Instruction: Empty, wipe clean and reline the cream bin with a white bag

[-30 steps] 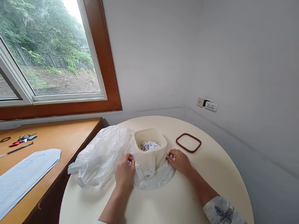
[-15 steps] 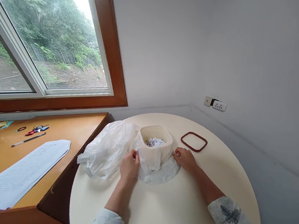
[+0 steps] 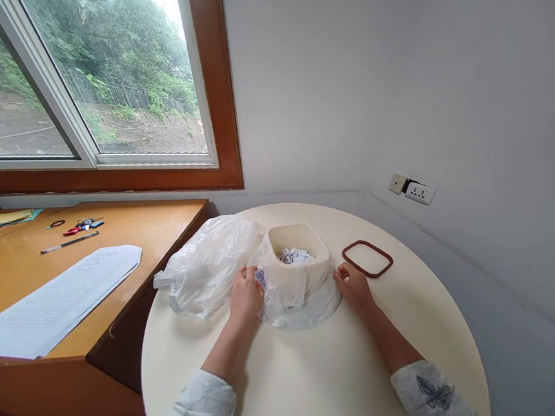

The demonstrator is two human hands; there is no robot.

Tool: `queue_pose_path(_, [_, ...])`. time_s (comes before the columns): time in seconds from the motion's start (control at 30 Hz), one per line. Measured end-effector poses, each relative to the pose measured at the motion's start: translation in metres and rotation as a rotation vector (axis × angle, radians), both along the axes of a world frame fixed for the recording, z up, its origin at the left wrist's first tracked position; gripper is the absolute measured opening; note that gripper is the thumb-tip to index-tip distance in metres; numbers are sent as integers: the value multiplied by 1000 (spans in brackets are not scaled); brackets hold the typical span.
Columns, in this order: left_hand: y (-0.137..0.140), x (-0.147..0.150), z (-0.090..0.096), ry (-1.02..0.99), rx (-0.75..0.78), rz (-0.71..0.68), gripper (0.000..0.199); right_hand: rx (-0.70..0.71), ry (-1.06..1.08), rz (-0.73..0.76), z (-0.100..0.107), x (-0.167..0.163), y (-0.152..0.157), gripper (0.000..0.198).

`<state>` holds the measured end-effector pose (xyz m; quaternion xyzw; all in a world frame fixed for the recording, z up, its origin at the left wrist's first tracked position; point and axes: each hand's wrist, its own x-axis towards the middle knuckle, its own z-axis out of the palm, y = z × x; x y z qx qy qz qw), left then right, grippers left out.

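Note:
A small cream-coloured bin [image 3: 320, 248] stands upright on the round table, with crumpled white paper [image 3: 294, 256] inside. A thin, translucent plastic bag [image 3: 300, 313] hangs over the outside of the bin and spreads on the table around its base. My left hand [image 3: 247, 293] is at the bag's left side, its fingers curled on the plastic beside a patch of purple print. On the right, my right hand [image 3: 354, 285] pinches the bag's edge near the bin's base. Some fingertips of both hands are hidden.
A brown rounded frame [image 3: 392, 261] lies right of the bin on the round cream table [image 3: 312, 380]. Left of the bin, a puffed white plastic bag [image 3: 209, 266] reaches the table edge. The wooden desk [image 3: 172, 223] holds papers [image 3: 71, 297], a pen [image 3: 69, 243] and keys [image 3: 85, 227].
The whole view has shifted, so things sit further right and slightly higher. My left fingers have lifted a little along the bag, showing more purple print; my right hand stays at its edge.

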<state>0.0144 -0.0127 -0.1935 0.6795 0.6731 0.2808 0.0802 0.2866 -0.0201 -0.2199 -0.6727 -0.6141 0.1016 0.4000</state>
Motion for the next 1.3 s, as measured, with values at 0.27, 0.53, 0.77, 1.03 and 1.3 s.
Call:
queue_pose_path(0.27, [-1, -3, -1, 4, -68, -39, 37, 58, 130, -25, 3, -2, -1, 16])
queue_pose_path(0.53, [-3, -2, 6, -21, -56, -25, 30, 70, 179, -15, 4, -2, -1, 18])
queue_pose_path(0.77, [-5, 0, 12, -89, 60, -19, 29, 71, 216, -16, 4, -2, -1, 20])
queue_pose_path(1.03, [-4, 0, 11, -241, 180, -41, 30, 64, 289, -12, 6, -2, -3, 22])
queue_pose_path(1.3, [0, 0, 9, -614, 217, -61, 21, 57, 516, 41, 3, -2, 0, 24])
